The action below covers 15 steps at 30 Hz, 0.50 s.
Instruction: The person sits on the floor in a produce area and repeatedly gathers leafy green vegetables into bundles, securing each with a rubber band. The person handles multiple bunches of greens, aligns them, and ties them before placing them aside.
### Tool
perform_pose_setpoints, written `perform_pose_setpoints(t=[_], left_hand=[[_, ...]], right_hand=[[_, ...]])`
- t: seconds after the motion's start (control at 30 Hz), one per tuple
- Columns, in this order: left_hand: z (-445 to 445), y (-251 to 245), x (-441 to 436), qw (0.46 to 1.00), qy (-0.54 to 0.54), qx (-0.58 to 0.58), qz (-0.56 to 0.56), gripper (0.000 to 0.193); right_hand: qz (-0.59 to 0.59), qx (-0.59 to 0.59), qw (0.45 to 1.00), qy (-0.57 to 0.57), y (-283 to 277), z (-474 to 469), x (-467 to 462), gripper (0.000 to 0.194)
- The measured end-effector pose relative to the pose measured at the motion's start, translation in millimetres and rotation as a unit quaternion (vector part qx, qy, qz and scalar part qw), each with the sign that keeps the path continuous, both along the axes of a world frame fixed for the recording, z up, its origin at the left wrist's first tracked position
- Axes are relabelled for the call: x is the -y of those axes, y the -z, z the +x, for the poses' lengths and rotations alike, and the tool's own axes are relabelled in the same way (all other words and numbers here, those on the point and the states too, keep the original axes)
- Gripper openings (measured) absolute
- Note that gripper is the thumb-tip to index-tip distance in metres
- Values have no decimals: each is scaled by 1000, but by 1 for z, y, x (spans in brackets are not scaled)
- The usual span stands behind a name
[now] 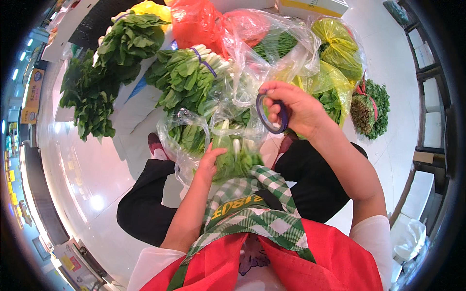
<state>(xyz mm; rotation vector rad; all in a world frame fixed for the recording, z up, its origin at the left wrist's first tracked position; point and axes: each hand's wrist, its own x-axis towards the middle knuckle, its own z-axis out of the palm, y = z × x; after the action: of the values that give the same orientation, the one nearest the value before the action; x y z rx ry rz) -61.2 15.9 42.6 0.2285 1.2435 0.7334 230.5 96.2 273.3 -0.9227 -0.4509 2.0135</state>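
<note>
My right hand (298, 109) holds a roll of purple tape (272, 113), its fingers hooked through the ring, above the vegetables. Lower down on the left, my left hand (211, 160) grips the side of a bundle of leafy greens with white stems (227, 156), just over my apron. A clear plastic bag (182, 127) lies open around these greens. Beyond them rests a bunch of leafy greens (182, 78) with white stems bound by purple tape (204, 62). Whether tape runs from the roll to the bundle cannot be told.
More leafy bunches (127, 43) lie at the upper left. Red plastic bags (198, 25), yellow bags (335, 47) and a clear bag of thin green stalks (278, 45) stand at the back. A red-tied herb bunch (369, 109) is on the right. White boxes line the right side.
</note>
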Motion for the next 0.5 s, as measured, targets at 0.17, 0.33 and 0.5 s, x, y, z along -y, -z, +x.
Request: perform_pose_setpoints(t=[0.17,0.33,0.5], left_hand=[[-30,-75,21,979,73,145,-127,40],[-11,-178,52,970,9,245,13,50],[52,-207,56,965,63,-61,247,80]], right_hand=[[137,220,927,-271,18,-19,13,17],[158,247,802,-520,26,-32,34,34],[69,-88,964,-240,42,-52,47,47]])
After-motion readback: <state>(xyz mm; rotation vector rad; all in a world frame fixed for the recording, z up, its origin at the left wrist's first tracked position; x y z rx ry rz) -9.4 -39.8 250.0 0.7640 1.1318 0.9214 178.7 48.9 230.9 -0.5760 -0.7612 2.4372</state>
